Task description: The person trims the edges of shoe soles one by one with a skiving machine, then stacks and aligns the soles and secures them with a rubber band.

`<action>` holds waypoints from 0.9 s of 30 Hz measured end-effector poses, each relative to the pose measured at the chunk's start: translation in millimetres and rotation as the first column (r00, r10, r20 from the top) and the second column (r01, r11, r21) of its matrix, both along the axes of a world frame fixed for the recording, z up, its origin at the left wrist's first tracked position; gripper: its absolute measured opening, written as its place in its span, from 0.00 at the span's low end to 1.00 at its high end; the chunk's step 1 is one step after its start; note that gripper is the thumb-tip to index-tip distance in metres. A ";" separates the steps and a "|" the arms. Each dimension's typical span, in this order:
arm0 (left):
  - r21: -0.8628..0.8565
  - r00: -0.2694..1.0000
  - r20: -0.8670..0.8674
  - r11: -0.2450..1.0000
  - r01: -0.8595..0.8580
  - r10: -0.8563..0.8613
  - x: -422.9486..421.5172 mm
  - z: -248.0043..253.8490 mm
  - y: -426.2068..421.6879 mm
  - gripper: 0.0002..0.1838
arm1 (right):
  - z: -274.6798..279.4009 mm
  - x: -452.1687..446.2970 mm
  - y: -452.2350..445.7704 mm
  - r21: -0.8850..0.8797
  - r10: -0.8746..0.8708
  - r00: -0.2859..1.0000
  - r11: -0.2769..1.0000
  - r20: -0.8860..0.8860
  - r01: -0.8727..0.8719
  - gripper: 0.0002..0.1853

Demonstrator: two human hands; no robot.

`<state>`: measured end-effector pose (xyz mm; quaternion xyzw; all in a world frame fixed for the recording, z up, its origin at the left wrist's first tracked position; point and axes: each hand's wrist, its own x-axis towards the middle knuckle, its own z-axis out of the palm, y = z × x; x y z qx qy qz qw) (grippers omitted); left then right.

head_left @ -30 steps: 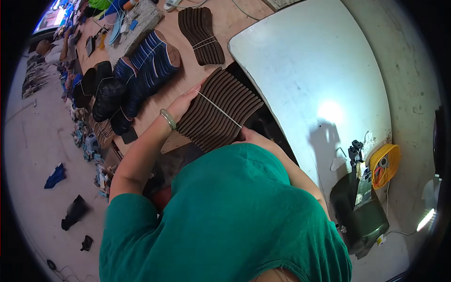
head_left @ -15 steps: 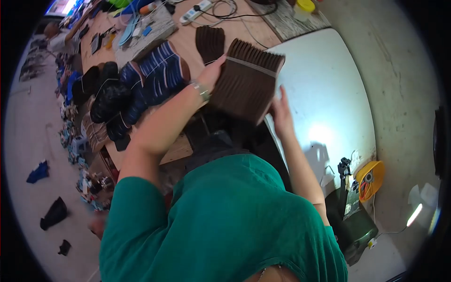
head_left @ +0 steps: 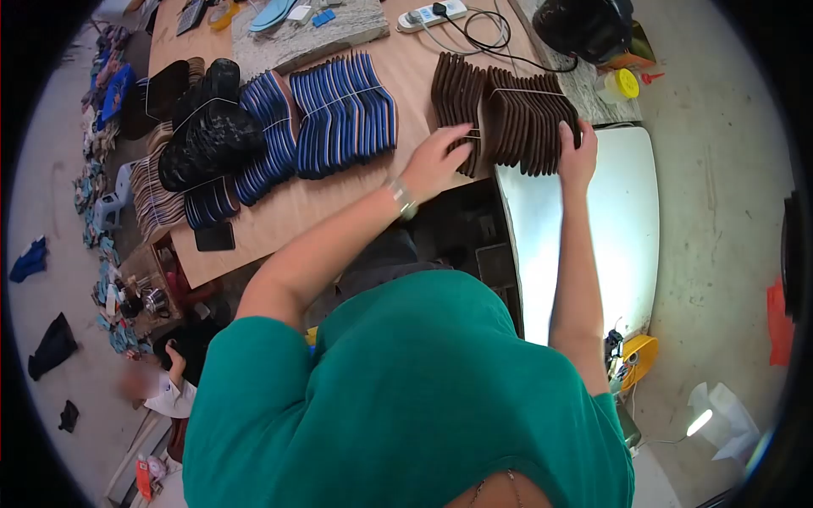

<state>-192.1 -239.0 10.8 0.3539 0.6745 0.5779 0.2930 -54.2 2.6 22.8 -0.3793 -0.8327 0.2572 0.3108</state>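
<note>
Two tied bundles of brown curved pieces stand side by side at the table's edge. My right hand (head_left: 578, 157) is at the right end of the larger brown bundle (head_left: 529, 118), thumb and fingers apart around its last pieces. Near the lower part of the narrower brown bundle (head_left: 457, 89) is my left hand (head_left: 438, 158), its fingers spread and nothing held in them. A pale band runs across each bundle. To the left stand a blue striped bundle (head_left: 345, 114) and a second blue one (head_left: 269, 127).
Black bundles (head_left: 207, 140) and a phone (head_left: 215, 237) lie on the wooden table (head_left: 254, 247). A power strip (head_left: 432, 15) with cables is at the back. Right of it are a yellow-lidded jar (head_left: 622, 84) and a white board (head_left: 622, 220). Another person (head_left: 165, 389) is at lower left.
The larger brown bundle has gone from between my hands down onto the table beside the narrower one. My left hand has come off it. The view has turned toward the right.
</note>
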 end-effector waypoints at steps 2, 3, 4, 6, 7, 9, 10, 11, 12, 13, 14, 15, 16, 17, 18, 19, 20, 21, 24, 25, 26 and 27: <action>-0.100 0.943 -0.305 0.980 -0.170 0.133 -1.7 -1.8 -72.2 0.19 | 11.5 -22.7 -50.9 0.066 0.168 0.976 0.985 -0.137 -0.160 0.19; -0.125 0.908 -0.375 0.961 -0.249 0.186 -6.8 0.9 -104.1 0.19 | 12.8 -36.4 -81.1 -0.026 0.262 0.954 0.963 -0.148 -0.268 0.18; -0.145 0.866 -0.443 0.935 -0.324 0.232 -12.7 2.4 -132.7 0.18 | 12.3 -49.8 -111.9 -0.118 0.348 0.923 0.922 -0.166 -0.369 0.18; -0.120 0.801 -0.445 0.860 -0.497 0.401 -22.6 -3.8 -177.9 0.20 | 14.1 -76.3 -163.3 -0.514 0.368 0.900 0.739 -0.232 -0.435 0.20; -0.119 0.805 -0.431 0.860 -0.497 0.406 -27.0 -9.5 -192.6 0.20 | 3.4 -89.8 -178.7 -0.553 0.391 0.901 0.716 -0.188 -0.426 0.22; -0.241 0.709 -0.301 0.669 -0.704 0.638 -37.8 -18.2 -212.1 0.21 | -31.5 -119.1 -191.4 -0.587 0.414 0.899 0.697 -0.140 -0.412 0.25; -0.240 0.711 -0.293 0.671 -0.701 0.639 -44.6 -22.3 -215.0 0.21 | -50.5 -134.6 -192.4 -0.595 0.385 0.911 0.701 -0.149 -0.393 0.27; -0.239 0.727 -0.184 0.687 -0.686 0.662 -52.9 -27.6 -215.5 0.21 | -58.3 -148.4 -192.4 -0.604 0.356 0.922 0.704 -0.155 -0.374 0.29; -0.238 0.732 -0.069 0.701 -0.672 0.678 -59.6 -33.7 -214.8 0.22 | -65.2 -158.8 -190.0 -0.602 0.359 0.922 0.708 -0.144 -0.369 0.29; -0.235 0.726 0.048 0.715 -0.659 0.686 -63.7 -38.8 -213.6 0.22 | -68.5 -167.9 -187.3 -0.592 0.385 0.921 0.728 -0.063 -0.345 0.29; -0.234 0.725 0.062 0.716 -0.658 0.686 -67.6 -40.0 -211.3 0.22 | -70.9 -175.2 -184.8 -0.579 0.407 0.913 0.749 0.016 -0.323 0.30; -0.227 0.707 0.097 0.708 -0.669 0.700 -72.4 -40.2 -209.2 0.23 | -72.4 -179.1 -183.7 -0.562 0.424 0.901 0.769 0.094 -0.304 0.30; -0.219 0.689 0.130 0.699 -0.681 0.713 -77.7 -39.9 -207.9 0.23 | -73.4 -180.1 -184.0 -0.557 0.425 0.899 0.774 0.102 -0.302 0.30; -0.213 0.670 0.161 0.688 -0.694 0.725 -82.5 -39.3 -207.2 0.24 | -75.3 -180.0 -184.1 -0.565 0.442 0.892 0.762 0.095 -0.318 0.29; -0.213 0.666 0.170 0.687 -0.695 0.727 -86.3 -38.4 -208.1 0.24 | -76.8 -179.0 -184.4 -0.574 0.461 0.883 0.748 0.088 -0.334 0.29; -0.248 0.682 0.220 0.716 -0.652 0.697 -89.8 -33.8 -208.3 0.24 | -76.7 -178.2 -184.4 -0.583 0.481 0.873 0.733 0.081 -0.349 0.29; -0.279 0.695 0.271 0.745 -0.606 0.666 -92.7 -29.3 -208.0 0.25 | -76.5 -177.1 -183.4 -0.581 0.484 0.870 0.735 0.090 -0.349 0.29; -0.306 0.703 0.322 0.772 -0.557 0.634 -94.4 -28.6 -207.2 0.25 | -76.0 -175.9 -181.9 -0.618 0.482 0.874 0.704 0.053 -0.351 0.28; -0.277 0.705 0.365 0.793 -0.542 0.609 -103.4 -34.7 -209.2 0.27 | -72.5 -177.2 -181.1 -0.686 0.474 0.880 0.632 -0.026 -0.361 0.26; -0.264 0.708 0.382 0.805 -0.532 0.594 -104.7 -34.2 -209.6 0.27 | -69.5 -178.3 -181.5 -0.691 0.473 0.880 0.621 -0.046 -0.370 0.26; -0.266 0.706 0.385 0.804 -0.531 0.594 -105.3 -33.5 -209.7 0.27 | -66.4 -179.0 -181.3 -0.695 0.470 0.880 0.611 -0.066 -0.378 0.26; -0.274 0.712 0.397 0.815 -0.511 0.579 -107.1 -32.4 -209.5 0.28 | -63.1 -180.2 -180.7 -0.699 0.465 0.881 0.601 -0.088 -0.387 0.26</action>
